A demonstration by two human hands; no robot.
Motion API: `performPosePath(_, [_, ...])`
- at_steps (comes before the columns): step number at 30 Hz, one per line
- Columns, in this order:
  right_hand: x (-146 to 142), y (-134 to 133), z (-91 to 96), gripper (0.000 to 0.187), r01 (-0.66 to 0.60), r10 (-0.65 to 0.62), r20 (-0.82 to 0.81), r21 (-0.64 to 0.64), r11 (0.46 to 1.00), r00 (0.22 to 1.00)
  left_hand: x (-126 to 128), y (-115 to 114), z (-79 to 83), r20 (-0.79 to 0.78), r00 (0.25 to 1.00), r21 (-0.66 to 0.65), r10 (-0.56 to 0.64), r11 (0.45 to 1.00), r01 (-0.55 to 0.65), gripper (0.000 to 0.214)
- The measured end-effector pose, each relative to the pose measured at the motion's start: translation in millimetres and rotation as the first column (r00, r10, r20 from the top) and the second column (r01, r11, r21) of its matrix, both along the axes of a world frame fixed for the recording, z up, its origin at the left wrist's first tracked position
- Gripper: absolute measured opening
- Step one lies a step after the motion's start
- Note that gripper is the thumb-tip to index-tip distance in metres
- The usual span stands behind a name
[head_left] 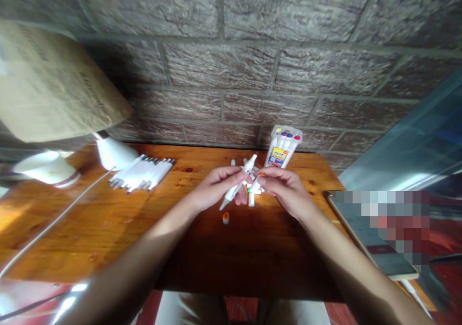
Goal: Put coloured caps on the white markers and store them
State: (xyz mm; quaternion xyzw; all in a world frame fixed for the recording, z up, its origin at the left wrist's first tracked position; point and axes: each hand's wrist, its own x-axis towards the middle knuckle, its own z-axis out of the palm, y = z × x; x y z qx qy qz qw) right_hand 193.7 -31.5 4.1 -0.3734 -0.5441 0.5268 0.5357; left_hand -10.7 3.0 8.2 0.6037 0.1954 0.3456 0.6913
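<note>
Your left hand [218, 188] pinches a slanted white marker [234, 192]; just beside it, your right hand [285, 183] pinches an orange-ended white piece [255, 184]. Beyond your right hand, a translucent case [293, 146] holds pens [289, 136] with yellow, purple, blue and red ends. Well left of your left hand sits a white cup [46, 170], contents unclear. An orange-topped cap [225, 218] rests nearer you than both hands.
</note>
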Motion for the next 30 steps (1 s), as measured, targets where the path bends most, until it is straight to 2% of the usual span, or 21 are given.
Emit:
performPosePath(3, [2.0, 4.6, 4.9, 0.021, 0.088, -0.103, -0.228, -0.075, 0.993, 0.968, 2.2, -5.6, 2.2, -0.008, 0.999, -0.016, -0.047, 0.999, 0.047, 0.040])
performPosePath(7, [4.2, 5.2, 13.4, 0.023, 0.107, -0.142, -0.369, -0.113, 0.988, 0.919, 4.6, -11.5, 4.8, -0.052, 0.991, -0.021, -0.123, 0.992, 0.122, 0.037])
performPosePath(12, [5.5, 3.4, 17.8, 0.020, 0.090, -0.118, -0.408, -0.087, 0.992, 0.905, 7.7, -16.6, 8.5, -0.099, 0.972, -0.078, -0.213, 0.976, 0.205, 0.038])
performPosePath(18, [4.8, 0.8, 18.1, 0.023, 0.062, -0.077, -0.443, -0.049, 0.997, 0.893, 8.9, -17.8, 8.1, -0.144, 0.959, -0.092, -0.243, 0.968, 0.231, 0.039])
performPosePath(23, [3.4, 0.5, 16.1, 0.021, 0.078, -0.076, -0.376, -0.009, 0.997, 0.923, 8.7, -17.6, 8.4, -0.147, 0.960, -0.064, -0.240, 0.970, 0.233, 0.039])
performPosePath(30, [1.1, 0.1, 13.2, 0.025, 0.047, -0.053, -0.342, -0.025, 0.999, 0.938, 9.5, -17.5, 8.7, -0.176, 0.966, -0.043, -0.190, 0.982, 0.185, 0.041])
